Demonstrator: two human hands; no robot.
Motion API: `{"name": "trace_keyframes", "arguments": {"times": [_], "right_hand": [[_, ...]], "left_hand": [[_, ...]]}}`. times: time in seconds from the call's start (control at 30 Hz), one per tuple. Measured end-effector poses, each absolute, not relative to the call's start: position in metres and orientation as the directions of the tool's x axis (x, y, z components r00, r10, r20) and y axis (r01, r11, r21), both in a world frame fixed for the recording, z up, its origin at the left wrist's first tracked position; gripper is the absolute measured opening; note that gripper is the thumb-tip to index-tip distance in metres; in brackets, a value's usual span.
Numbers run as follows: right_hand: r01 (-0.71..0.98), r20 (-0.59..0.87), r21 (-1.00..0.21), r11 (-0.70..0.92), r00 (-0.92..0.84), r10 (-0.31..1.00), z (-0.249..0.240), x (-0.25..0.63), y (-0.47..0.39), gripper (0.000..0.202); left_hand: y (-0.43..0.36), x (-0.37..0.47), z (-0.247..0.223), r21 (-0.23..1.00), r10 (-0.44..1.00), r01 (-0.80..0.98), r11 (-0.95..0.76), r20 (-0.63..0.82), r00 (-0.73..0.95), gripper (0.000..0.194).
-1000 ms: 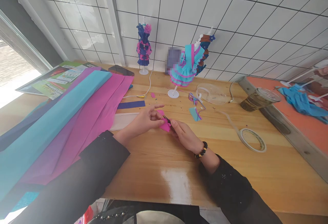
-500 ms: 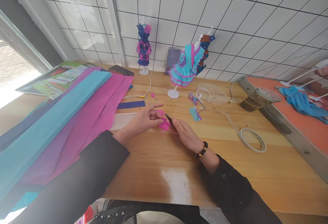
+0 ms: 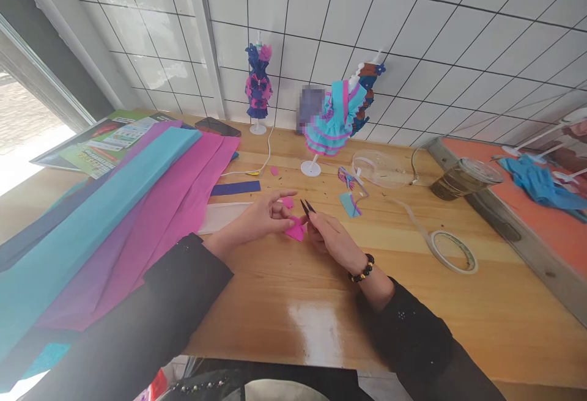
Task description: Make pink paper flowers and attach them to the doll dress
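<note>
Two hands at work here, and my left hand (image 3: 263,217) has thumb and fingers pinched together on a crumpled pink piece (image 3: 296,231), low over the middle of the desk (image 3: 257,303). My right hand (image 3: 337,243) is closed round a dark pointed tool (image 3: 309,208), its two tips spread apart and aimed away from me, just beside the pink. Those points are the worry: they look sharp, the paper looks thin, and my left fingertips are close. One careless squeeze could tear it or nip my skin; too hard a pinch might crush its folds.

Just beyond my left fingers sits a smaller pink bit (image 3: 288,203), which a sleeve or knuckle could brush away. Left of that, a white strip (image 3: 222,217) and a dark blue strip (image 3: 236,188), then the long coloured sheets (image 3: 151,205). On the far side stands a turquoise ruffled dress (image 3: 334,123). To the right, the tape roll (image 3: 466,260) trails a loose end that could snag my right sleeve (image 3: 403,321), and farther off is a lidded cup (image 3: 454,181), a spill risk if knocked.
</note>
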State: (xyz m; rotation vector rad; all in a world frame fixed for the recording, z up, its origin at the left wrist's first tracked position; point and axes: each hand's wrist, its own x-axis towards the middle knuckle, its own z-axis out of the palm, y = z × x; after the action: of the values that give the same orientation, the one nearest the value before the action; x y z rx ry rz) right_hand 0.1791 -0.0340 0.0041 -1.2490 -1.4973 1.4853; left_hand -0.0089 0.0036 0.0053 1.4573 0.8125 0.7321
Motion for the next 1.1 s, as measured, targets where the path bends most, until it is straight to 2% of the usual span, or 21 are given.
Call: {"name": "trace_keyframes", "arguments": {"times": [0.17, 0.43, 0.73, 1.1], "right_hand": [[0.229, 0.008, -0.970, 0.079, -0.297, 0.955, 0.000, 0.178, -0.035, 0.039], [0.310, 0.065, -0.934, 0.177, -0.342, 0.938, -0.004, 0.180, -0.037, 0.030], [0.392, 0.137, -0.875, 0.285, -0.365, 0.921, 0.007, 0.178, -0.038, 0.028], [0.419, 0.181, -0.844, 0.334, -0.364, 0.914, 0.009, 0.178, -0.038, 0.026]], "left_hand": [[0.005, -0.010, 0.010, 0.990, 0.869, -0.102, 0.095, -0.032, 0.495, 0.068], [0.004, -0.008, 0.009, 0.959, 0.889, -0.241, 0.147, -0.021, 0.457, 0.070], [0.003, -0.007, 0.010, 0.966, 0.877, -0.227, 0.127, -0.003, 0.480, 0.069], [0.002, -0.006, 0.009, 0.972, 0.861, -0.200, 0.125, -0.006, 0.509, 0.071]]}}
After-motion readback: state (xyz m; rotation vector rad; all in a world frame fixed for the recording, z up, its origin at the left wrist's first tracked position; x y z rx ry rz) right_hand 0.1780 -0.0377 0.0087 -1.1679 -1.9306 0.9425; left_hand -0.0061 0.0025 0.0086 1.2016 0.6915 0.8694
